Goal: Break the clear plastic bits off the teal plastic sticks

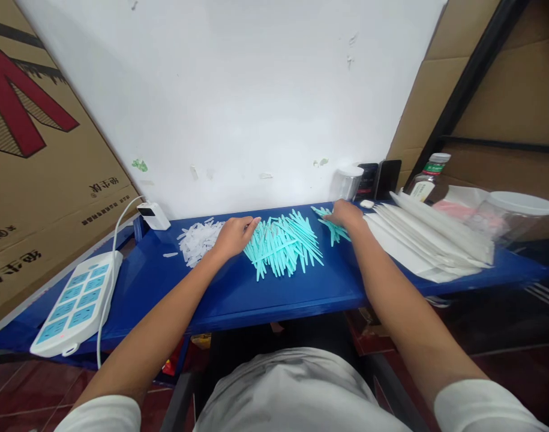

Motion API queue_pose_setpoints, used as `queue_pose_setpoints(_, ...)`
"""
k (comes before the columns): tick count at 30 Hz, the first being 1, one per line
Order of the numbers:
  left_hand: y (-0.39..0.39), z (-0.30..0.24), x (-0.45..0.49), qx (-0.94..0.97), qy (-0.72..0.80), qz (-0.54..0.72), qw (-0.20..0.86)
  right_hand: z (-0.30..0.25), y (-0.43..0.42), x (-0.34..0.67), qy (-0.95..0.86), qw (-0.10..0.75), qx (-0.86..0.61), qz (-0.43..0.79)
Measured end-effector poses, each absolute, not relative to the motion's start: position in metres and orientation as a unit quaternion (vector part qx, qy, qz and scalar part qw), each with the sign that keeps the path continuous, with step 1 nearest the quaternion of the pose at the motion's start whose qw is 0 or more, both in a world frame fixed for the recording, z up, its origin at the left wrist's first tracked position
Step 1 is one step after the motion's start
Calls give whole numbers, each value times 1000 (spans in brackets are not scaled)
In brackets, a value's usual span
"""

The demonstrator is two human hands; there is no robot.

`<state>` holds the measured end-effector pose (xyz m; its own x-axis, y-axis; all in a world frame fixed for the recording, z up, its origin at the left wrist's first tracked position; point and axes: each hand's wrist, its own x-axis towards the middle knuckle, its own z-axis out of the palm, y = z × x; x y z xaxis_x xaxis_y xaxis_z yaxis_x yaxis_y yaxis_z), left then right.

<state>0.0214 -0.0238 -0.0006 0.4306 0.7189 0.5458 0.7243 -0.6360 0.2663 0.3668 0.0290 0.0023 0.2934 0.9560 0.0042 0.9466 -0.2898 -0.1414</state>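
Observation:
A large heap of slim turquoise plastic sticks (283, 246) lies on the blue table (274, 297). My left hand (233, 236) rests at the heap's left edge, its fingers drawn together near the stick ends; whatever is between them is too small to make out. Left of that hand, and partly covered by it, is a pile of small translucent white plastic pieces (197, 241). Over a smaller group of turquoise sticks (333, 231) on the right is my right hand (345, 214), fingers bent down and closed at the sticks. Its fingertips are mostly hidden.
At the right lies a stack of white plastic bags (431, 240), with a clear jar (347, 182), phones (388, 179) and a bottle (429, 177) behind. A power strip (78, 303) and a white charger (154, 216) sit left. A white board (238, 108) rises behind the table.

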Motion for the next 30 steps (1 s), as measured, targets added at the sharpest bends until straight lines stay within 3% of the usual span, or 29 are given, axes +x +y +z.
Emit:
queue_pose_setpoints(6,-23,-3,21,-847,-427,-316,6,18,18,367,-601,-35,-787,135)
queue_pose_setpoints(16,-22,-3,21,-851,-425,-307,-1,17,16,374,-597,-56,-797,70)
queue_pose_setpoints(22,-23,-3,22,-854,-426,-298,3,21,13,371,-615,-58,-776,130)
queue_pose_setpoints(30,-23,-4,21,-859,-423,-287,7,19,14,371,-642,-51,-759,97)
